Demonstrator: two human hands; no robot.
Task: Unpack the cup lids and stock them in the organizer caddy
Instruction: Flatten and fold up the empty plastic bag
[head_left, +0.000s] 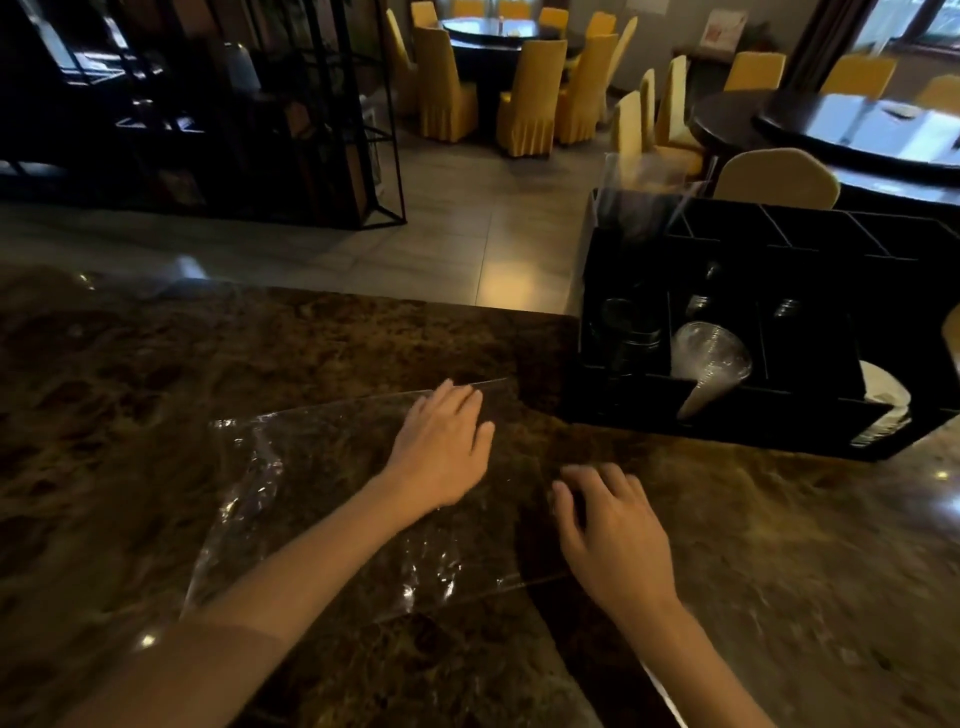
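The counter (156, 389) is dark brown polished stone, mottled and shiny, with small glints of ceiling light on it. A flattened clear plastic bag (322, 499) lies on it, wrinkled at its left end. The left hand (441, 447) rests palm down on the bag's far right part, fingers straight and together, pressing the film flat. The right hand (608, 535) sits just right of the left, at the bag's right edge, its fingers loosely bent with the tips down on the surface; it holds nothing that I can see.

Beyond the right hand and a little to the right stands the black organizer caddy (727, 426), divided into compartments. A stack of clear cup lids (711, 364) leans tilted in one of its front slots. Left of that slot dark round shapes show, too dim to name. At the caddy's right end, some white pieces (883, 400) stick out. A clear sleeve (644, 192) stands up from its back left corner.

Past the counter edge, beyond both hands, is a tiled floor (467, 218). A black metal shelf frame (337, 130) stands far left, and round dark dining tables (857, 130) ringed by yellow-covered chairs (524, 98) fill the room behind.
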